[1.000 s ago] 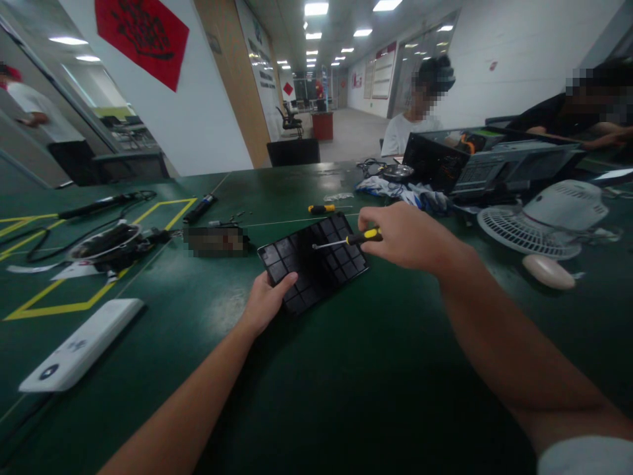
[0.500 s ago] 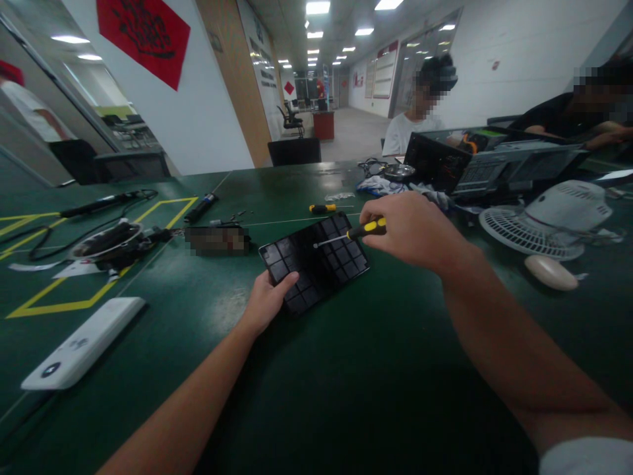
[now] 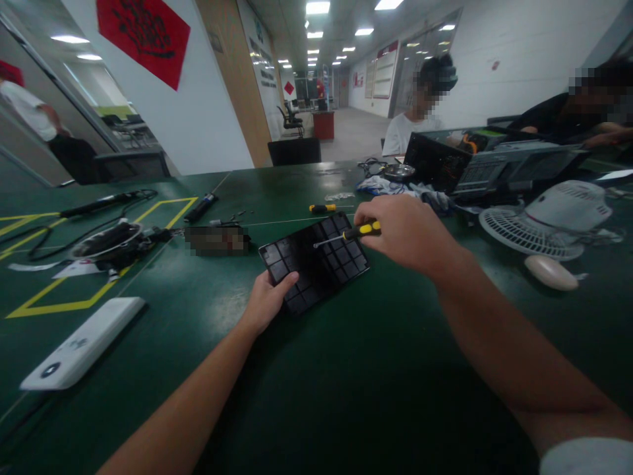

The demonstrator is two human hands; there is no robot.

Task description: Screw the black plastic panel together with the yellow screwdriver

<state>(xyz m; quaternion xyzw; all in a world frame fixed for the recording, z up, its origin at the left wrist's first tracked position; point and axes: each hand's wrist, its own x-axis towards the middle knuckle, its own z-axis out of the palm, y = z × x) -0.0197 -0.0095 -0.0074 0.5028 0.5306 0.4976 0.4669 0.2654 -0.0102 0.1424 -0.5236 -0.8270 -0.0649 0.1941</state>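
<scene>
My left hand point(image 3: 268, 298) grips the lower left edge of a flat black tray point(image 3: 301, 290) divided into a grid of square cells, thumb on top and fingers out of sight beneath. The tray is tilted on the table. Over its middle, my right hand point(image 3: 400, 227) is closed around the yellow and black handle of a screwdriver point(image 3: 352, 233). The shaft points left, and a small bright piece shows at its tip; whether it touches the tray I cannot tell. Behind the tray lies a second, smaller yellow and black screwdriver point(image 3: 324, 208).
On the green table point(image 3: 346, 396), a white power strip point(image 3: 82, 346) lies at left, near cables point(image 3: 111, 241) and a blurred-out box point(image 3: 216, 239). At right are a white fan part point(image 3: 558, 211), a computer mouse point(image 3: 551, 272) and an open computer case point(image 3: 519, 165). People sit beyond.
My right hand and the screwdriver handle have shifted slightly left, while the tip stays over nearly the same spot. My left hand and the tray look unmoved.
</scene>
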